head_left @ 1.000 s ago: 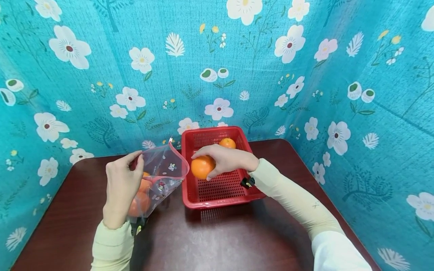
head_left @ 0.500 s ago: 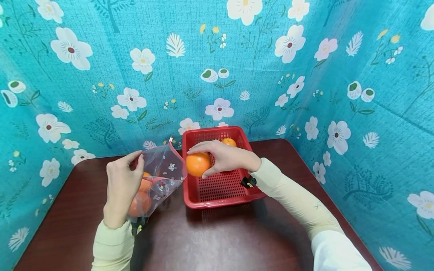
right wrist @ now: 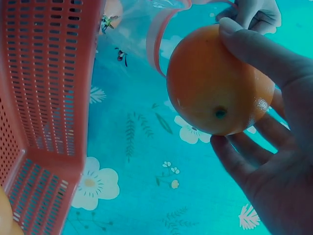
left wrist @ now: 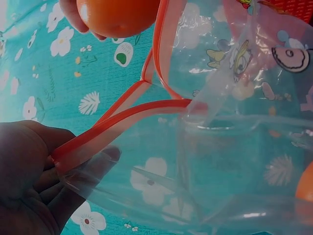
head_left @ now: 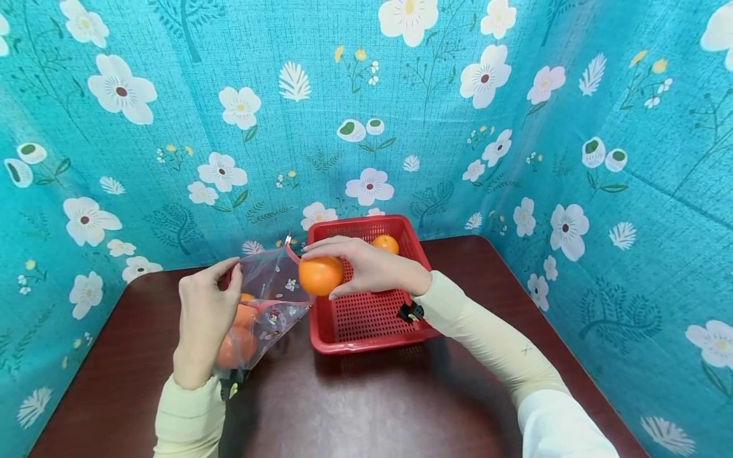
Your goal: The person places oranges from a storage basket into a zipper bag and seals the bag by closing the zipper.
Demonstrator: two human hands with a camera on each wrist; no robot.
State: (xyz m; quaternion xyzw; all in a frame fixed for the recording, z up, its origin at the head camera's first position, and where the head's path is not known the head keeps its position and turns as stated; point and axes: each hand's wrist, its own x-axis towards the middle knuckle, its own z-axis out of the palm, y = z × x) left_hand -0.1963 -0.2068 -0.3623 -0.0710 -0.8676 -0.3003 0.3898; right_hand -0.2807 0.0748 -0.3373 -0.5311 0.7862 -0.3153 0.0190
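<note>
My left hand [head_left: 207, 305] pinches the edge of a clear zip bag [head_left: 277, 280] by its red zip strip. Its mouth gapes toward the basket, and cartoon prints show on the plastic. Inside, low on the left, are several oranges [head_left: 236, 346]. My right hand [head_left: 369, 264] grips another orange [head_left: 321, 275] between thumb and fingers, right at the bag's mouth and above the basket's left rim. In the right wrist view the held orange [right wrist: 220, 81] overlaps the red strip. The left wrist view has this orange [left wrist: 120, 14] beside the opening.
A red plastic basket [head_left: 369, 348] with slotted walls stands just right of the bag. One orange [head_left: 385, 244] lies at its back. Beneath is a dark brown table [head_left: 366, 407], with a turquoise flowered cloth [head_left: 321, 127] hanging behind and at the sides.
My right hand has carried its orange leftward from over the basket to the bag's mouth. The left hand has stayed in place on the bag.
</note>
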